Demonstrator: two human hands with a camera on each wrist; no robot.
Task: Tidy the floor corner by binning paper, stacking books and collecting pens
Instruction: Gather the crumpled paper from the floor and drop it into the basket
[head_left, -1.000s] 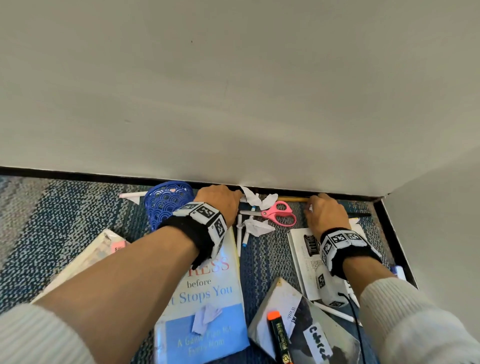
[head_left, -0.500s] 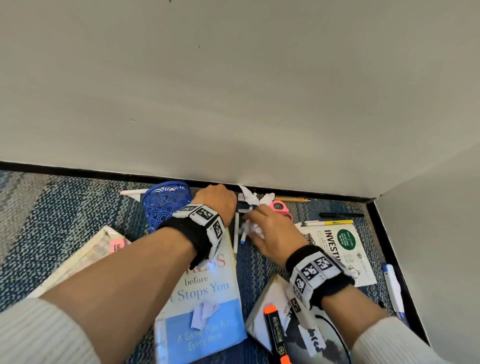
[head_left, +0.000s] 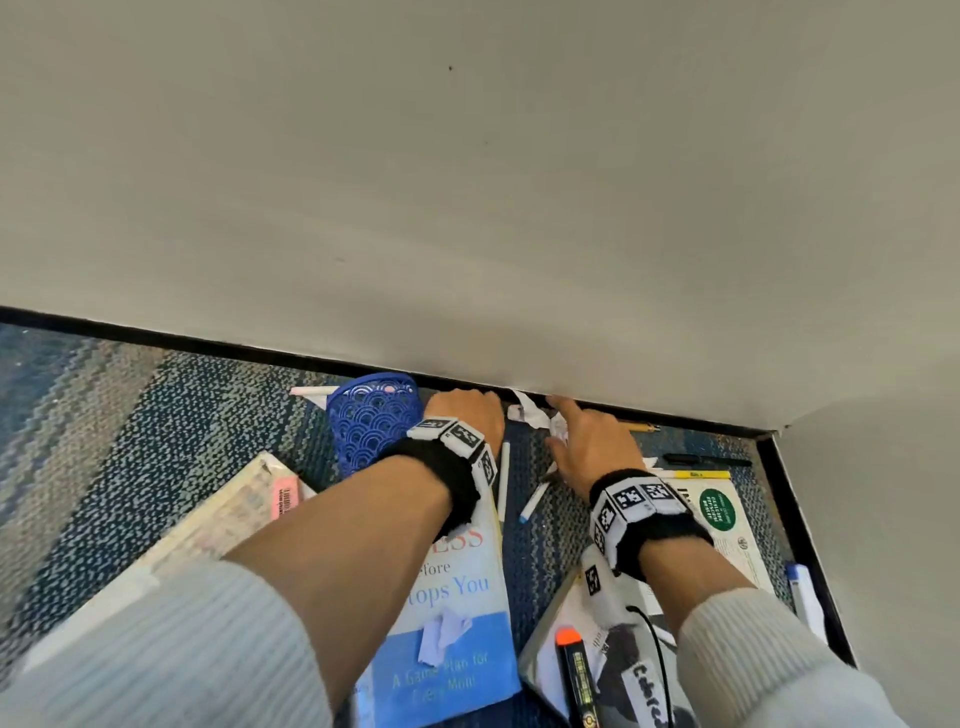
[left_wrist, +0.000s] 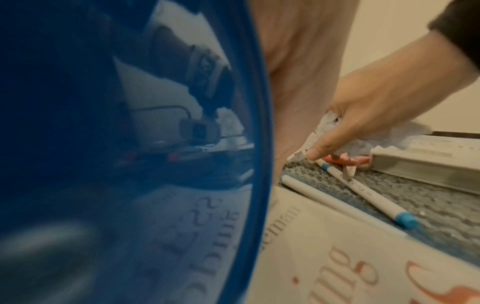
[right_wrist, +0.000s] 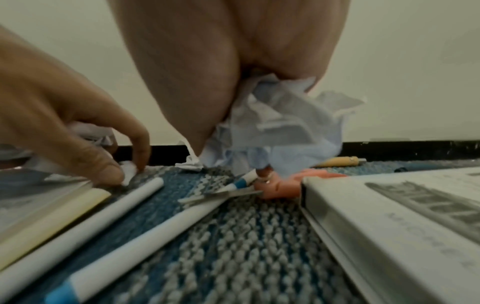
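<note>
Crumpled white paper (head_left: 537, 415) lies by the baseboard, and my right hand (head_left: 571, 421) is down on it, gripping a wad of it (right_wrist: 275, 127). The pink scissors (right_wrist: 280, 186) lie under that paper. My left hand (head_left: 467, 410) sits just right of the blue basket (head_left: 371, 415), which lies on its side. In the right wrist view the left thumb and a fingertip (right_wrist: 127, 174) pinch a small white scrap on the carpet. Two white pens with blue ends (head_left: 503, 480) (head_left: 532, 501) lie between the hands.
Books lie around: a blue and white one (head_left: 457, 597), one at left (head_left: 208, 525), one at right (head_left: 719, 514), a magazine (head_left: 623, 675) bearing an orange marker (head_left: 574, 670). A pencil (head_left: 641, 427), black pen (head_left: 706, 461) and yellow highlighter (head_left: 696, 474) lie near the right corner.
My right hand has moved left from the pencil at the baseboard onto the crumpled paper, now covering the scissors. The left hand has stayed beside the basket.
</note>
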